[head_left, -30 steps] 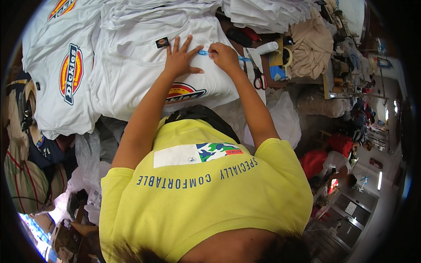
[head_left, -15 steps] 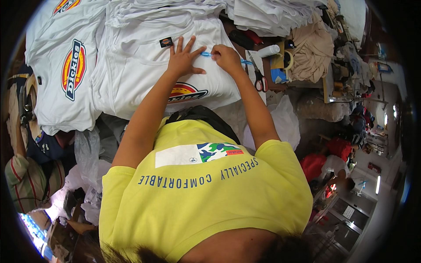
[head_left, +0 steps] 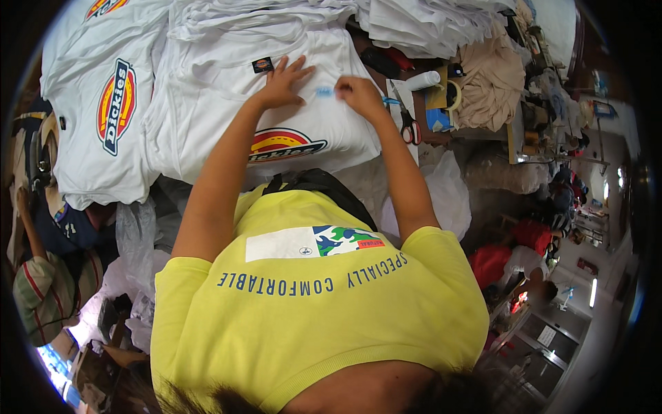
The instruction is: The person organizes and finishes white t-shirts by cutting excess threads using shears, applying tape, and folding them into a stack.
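A white shirt (head_left: 207, 117) lies spread in front of me, with a small dark neck label (head_left: 262, 65) and a coloured print (head_left: 285, 144) near its close edge. My left hand (head_left: 284, 83) rests on it beside the label, palm down with fingers stretched apart. To its right, my right hand (head_left: 358, 95) has its fingers closed round a slim blue tool (head_left: 324, 91). The tool's tip is smeared by motion, and its other end shows past the wrist. I cannot make out its exact kind.
Red-and-black-handled scissors (head_left: 411, 130) lie right of my right wrist, near a white spool (head_left: 423, 81) and a tape roll (head_left: 453, 95). More printed white shirts (head_left: 76, 138) lie left; stacked white cloth (head_left: 427, 27) and beige cloth (head_left: 486, 86) sit far right. Another person's striped sleeve (head_left: 38, 290) shows left.
My left hand has shifted slightly and tilted, its fingers now pointing more to the right. My right hand has moved a little right and nearer me, and the blue tip has dropped slightly.
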The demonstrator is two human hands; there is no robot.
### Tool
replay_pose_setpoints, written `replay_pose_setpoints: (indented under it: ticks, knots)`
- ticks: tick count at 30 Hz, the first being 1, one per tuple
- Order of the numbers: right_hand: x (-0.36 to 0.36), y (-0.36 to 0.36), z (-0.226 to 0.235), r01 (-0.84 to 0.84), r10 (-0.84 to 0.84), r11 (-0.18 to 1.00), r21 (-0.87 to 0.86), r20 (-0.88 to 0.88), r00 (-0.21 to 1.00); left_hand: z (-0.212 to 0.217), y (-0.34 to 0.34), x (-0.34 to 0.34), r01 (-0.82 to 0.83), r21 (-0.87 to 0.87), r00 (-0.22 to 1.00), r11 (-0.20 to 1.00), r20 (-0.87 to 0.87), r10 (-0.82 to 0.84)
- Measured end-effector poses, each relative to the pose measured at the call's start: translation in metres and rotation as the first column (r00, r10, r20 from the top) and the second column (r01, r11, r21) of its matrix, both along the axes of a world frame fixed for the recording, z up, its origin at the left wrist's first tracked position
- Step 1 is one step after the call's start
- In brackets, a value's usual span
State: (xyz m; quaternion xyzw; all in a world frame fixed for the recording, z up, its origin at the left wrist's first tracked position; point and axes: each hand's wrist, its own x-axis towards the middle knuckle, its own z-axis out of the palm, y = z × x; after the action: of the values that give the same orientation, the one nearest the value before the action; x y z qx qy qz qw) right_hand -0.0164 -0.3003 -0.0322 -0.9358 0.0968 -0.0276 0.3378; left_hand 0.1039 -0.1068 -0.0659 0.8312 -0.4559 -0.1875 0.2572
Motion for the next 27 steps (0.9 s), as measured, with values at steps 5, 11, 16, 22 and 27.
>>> replay_pose_setpoints:
  ticks: [5, 11, 16, 22, 27]
  knots:
    - [0.008, -0.024, 0.000, -0.320, 0.406, 0.882, 0.346, -0.213, 0.889, -0.003, 0.011, 0.005, -0.226, -0.392, 0.895, 0.892, -0.446, 0.030]
    - [0.008, 0.010, 0.007, 0.063, -0.063, 0.998, -0.012, 0.013, 0.998, -0.040, 0.015, 0.006, -0.269, -0.520, 0.926, 0.811, -0.372, 0.069]
    - [-0.007, -0.003, 0.012, 0.359, -0.258, 0.889, -0.285, 0.338, 0.905, -0.006, 0.005, -0.068, 0.205, -0.334, 0.969, 0.920, 0.204, -0.142]
    - [-0.053, -0.056, 0.001, 0.556, -0.437, 0.795, -0.242, 0.407, 0.802, -0.011, -0.006, -0.020, -0.158, -0.105, 0.793, 0.982, 0.579, 0.190]
    - [-0.068, -0.072, -0.018, 0.517, -0.407, 0.688, -0.509, 0.319, 0.856, -0.009, -0.006, -0.068, 0.408, -0.102, 0.837, 0.907, 0.439, -0.327]
